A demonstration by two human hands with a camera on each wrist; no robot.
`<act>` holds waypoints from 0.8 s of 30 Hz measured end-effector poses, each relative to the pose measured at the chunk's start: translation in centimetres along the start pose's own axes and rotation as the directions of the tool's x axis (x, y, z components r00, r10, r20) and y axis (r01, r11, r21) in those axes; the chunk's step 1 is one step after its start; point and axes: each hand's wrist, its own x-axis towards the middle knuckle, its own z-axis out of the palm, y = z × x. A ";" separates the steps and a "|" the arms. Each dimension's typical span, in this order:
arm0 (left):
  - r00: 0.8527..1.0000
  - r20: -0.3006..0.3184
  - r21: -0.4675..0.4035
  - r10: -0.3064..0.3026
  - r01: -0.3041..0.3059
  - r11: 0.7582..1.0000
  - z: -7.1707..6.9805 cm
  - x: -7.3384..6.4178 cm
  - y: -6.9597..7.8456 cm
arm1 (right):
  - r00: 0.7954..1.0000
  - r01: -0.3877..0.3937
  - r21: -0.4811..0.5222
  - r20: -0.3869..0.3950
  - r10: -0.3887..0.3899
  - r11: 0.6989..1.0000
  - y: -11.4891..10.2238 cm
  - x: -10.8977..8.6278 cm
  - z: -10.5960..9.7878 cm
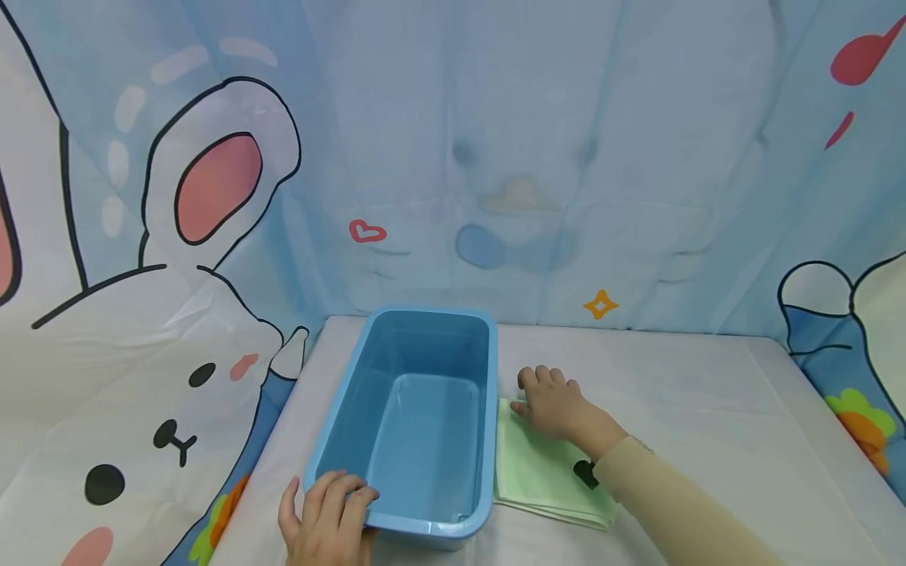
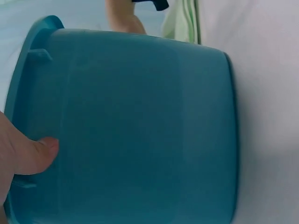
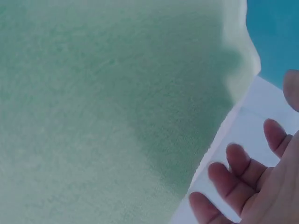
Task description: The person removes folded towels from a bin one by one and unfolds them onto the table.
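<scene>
A deep blue plastic basin [image 1: 491, 409] stands upright and empty on the white-covered table. My left hand [image 1: 329, 515] grips its near left corner, fingers hooked over the rim. In the left wrist view the thumb [image 2: 35, 154] presses on the basin's outer wall [image 2: 135, 121]. Along the basin's right side lies a folded pale green cloth [image 1: 527, 479]. My right hand [image 1: 555, 405] hovers over the cloth's far end, its fingers loosely bent. In the right wrist view that hand [image 3: 266, 186] holds nothing and appears apart from the cloth [image 3: 103, 102].
White sheeting covers the table [image 1: 708, 424], which extends to the right of the cloth. A light blue curtain [image 1: 396, 141] with cartoon prints hangs behind and at both sides. A small black device [image 1: 586, 474] sits at the right wrist.
</scene>
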 end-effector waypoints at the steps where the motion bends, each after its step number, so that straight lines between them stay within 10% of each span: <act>1: 1.000 0.005 -0.007 0.006 -0.006 1.000 -0.1 0.1 0.1 | 1.000 0.002 0.022 -0.002 -0.002 1.000 0.0 0.0 -0.1; 10: 0.986 -0.047 -0.070 0.161 -0.164 0.984 -0.1 0.8 2.1 | 1.000 0.003 0.137 -0.012 -0.001 0.991 -0.4 0.1 -0.7; 24: 0.906 -0.178 -0.160 0.384 -0.411 0.897 1.6 2.2 7.3 | 1.000 0.000 0.127 -0.009 0.001 0.992 -0.5 1.1 0.7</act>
